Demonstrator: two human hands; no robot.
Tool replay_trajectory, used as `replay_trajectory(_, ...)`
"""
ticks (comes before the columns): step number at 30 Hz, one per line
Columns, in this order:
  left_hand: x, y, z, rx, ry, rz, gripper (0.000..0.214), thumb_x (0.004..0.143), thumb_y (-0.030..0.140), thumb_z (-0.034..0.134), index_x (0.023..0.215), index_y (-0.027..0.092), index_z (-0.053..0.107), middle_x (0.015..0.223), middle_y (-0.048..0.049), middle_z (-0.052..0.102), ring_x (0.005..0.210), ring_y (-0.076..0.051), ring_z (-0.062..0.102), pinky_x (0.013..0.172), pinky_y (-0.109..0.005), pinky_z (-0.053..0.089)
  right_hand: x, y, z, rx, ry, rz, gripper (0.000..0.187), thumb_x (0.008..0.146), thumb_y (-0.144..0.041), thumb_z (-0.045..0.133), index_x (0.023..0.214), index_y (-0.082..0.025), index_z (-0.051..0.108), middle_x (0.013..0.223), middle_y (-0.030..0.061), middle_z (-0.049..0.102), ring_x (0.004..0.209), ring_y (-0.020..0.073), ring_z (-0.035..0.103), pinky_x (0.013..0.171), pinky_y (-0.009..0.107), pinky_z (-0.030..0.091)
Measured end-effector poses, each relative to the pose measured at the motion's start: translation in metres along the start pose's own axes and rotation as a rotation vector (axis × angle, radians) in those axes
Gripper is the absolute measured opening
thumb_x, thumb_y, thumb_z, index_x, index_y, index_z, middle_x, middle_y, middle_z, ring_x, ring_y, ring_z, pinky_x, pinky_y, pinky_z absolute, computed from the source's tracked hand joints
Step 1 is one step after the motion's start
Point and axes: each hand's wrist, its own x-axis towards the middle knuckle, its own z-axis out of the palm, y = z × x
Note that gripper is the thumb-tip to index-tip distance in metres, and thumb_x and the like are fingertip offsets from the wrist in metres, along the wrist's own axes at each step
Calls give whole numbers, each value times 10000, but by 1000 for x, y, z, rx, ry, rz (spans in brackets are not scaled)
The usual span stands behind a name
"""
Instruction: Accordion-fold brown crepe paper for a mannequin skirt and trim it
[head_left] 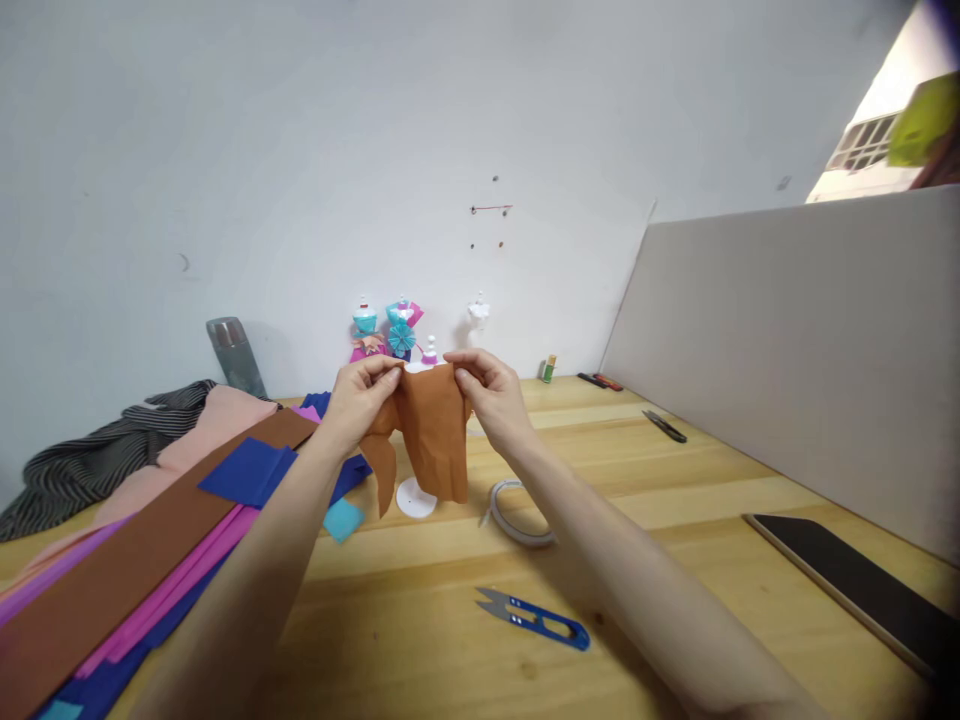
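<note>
A piece of brown fabric point(435, 430) hangs between my hands in front of a small white mannequin point(430, 353). My left hand point(364, 395) pinches its upper left corner, and a strip of the same brown trails down beneath that hand. With thumb and fingers closed, my right hand point(491, 395) grips the upper right corner. The cloth hides most of the mannequin's body; its neck, top and round white base point(415, 498) show. On the table between my forearms lie blue thread snips point(536, 618) and a roll of white tape point(519, 530).
Folded coloured cloths point(150, 540) cover the table's left side, near a grey bottle point(236, 355). Dressed mini mannequins point(375, 325) and a bare white one point(478, 315) stand by the wall. A phone point(847, 580), black snips point(664, 426) and a white partition point(795, 340) are at right.
</note>
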Motion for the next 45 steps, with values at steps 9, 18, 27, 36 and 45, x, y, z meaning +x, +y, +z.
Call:
replay_trajectory(9, 2, -13, 2, 67, -86, 5, 190, 744, 298, 627, 851, 160, 701, 754, 2, 686, 712, -153, 608, 699, -248, 452, 0, 4, 2, -56, -36, -17, 176, 745, -234, 555, 886, -213, 658, 904, 24, 687, 895, 183, 627, 879, 348, 475)
replay_trajectory(18, 2, -9, -1, 175, -26, 104, 187, 750, 265, 592, 847, 166, 717, 814, -15, 715, 784, -179, 636, 739, -263, 480, -3, 7, 6, -74, -61, -34, 216, 752, -236, 554, 944, -221, 652, 940, 35, 690, 929, 197, 634, 900, 364, 480)
replay_trajectory(27, 1, -4, -3, 402, -6, 238, 267, 780, 160, 482, 877, 187, 729, 869, -30, 713, 846, -187, 634, 802, -295, 481, -3, 9, 5, -76, -56, -21, 225, 753, -241, 561, 956, -221, 657, 957, 39, 686, 949, 198, 630, 915, 367, 475)
replay_trajectory(36, -1, -3, -5, 723, 148, 513, 269, 783, 104, 497, 844, 215, 735, 887, -48, 585, 955, -206, 556, 880, -351, 457, -3, 9, 3, -115, -150, -45, 308, 777, -200, 505, 1039, -235, 662, 1006, 30, 693, 984, 201, 617, 900, 370, 482)
replay_trajectory(45, -3, 0, 2, 508, 32, 306, 151, 764, 163, 541, 778, 180, 690, 879, -45, 698, 887, -200, 625, 862, -330, 463, -3, 10, 7, -24, -90, -43, 248, 733, -197, 592, 968, -222, 669, 977, 32, 703, 973, 202, 637, 914, 359, 478)
